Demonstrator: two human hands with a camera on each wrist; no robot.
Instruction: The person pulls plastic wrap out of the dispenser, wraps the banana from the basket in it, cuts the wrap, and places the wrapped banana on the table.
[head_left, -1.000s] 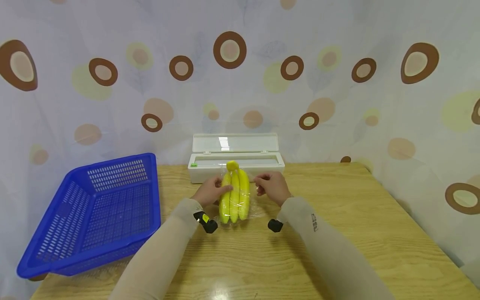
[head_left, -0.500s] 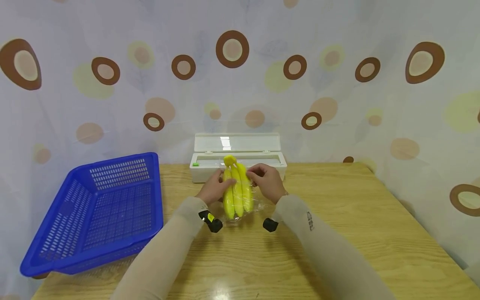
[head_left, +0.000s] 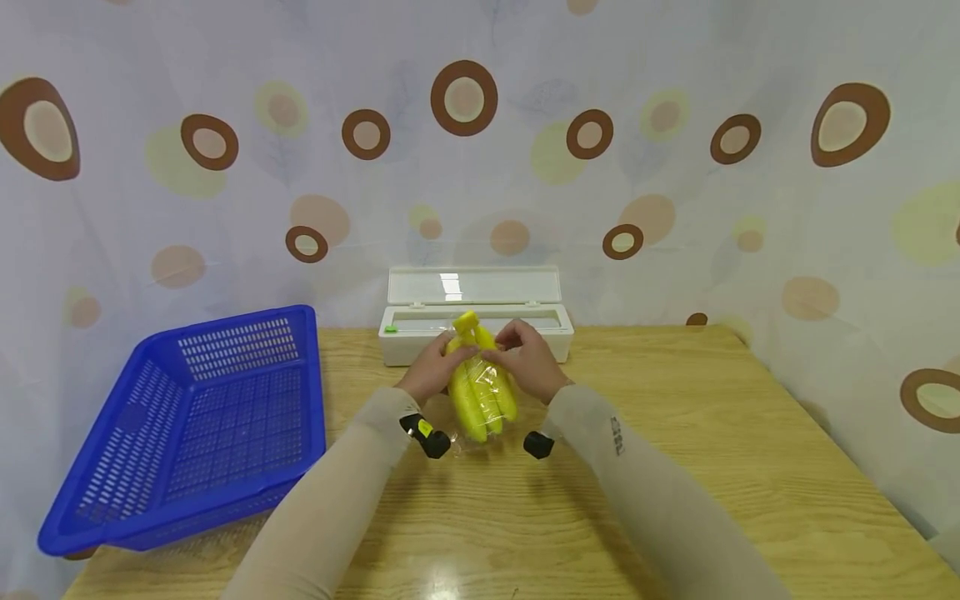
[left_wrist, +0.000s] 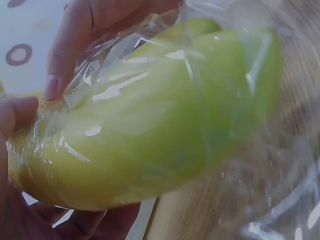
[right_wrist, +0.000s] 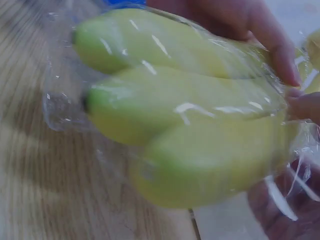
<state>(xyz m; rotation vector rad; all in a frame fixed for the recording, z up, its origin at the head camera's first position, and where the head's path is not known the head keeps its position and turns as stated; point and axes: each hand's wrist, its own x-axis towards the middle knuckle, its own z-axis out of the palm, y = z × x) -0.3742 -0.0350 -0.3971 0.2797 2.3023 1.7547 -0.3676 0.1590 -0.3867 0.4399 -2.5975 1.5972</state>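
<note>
A bunch of yellow bananas [head_left: 477,398], tips greenish in the wrist views, is held tilted above the table, stem end away from me. Clear cling film [right_wrist: 55,107] covers it, loose and crinkled past the tips. My left hand [head_left: 431,371] grips the bunch from the left near the stem, thumb on top and fingers curled beneath, as the left wrist view shows. From the right, my right hand [head_left: 534,367] pinches the cling film near the stem end. Its thumb lies on top close to the left thumb, with fingers lower at the side.
Behind the hands stands a white cling film dispenser [head_left: 401,348] with its clear lid [head_left: 498,286] raised and a green slider [head_left: 391,329] at its left. A blue perforated basket [head_left: 315,392] sits at the left of the wooden table [head_left: 675,450]. A patterned curtain hangs behind.
My right hand, apart from the bananas at first, has come left onto the film near the stem. The bunch has turned, its tips swinging right, and the left hand has moved slightly right with it.
</note>
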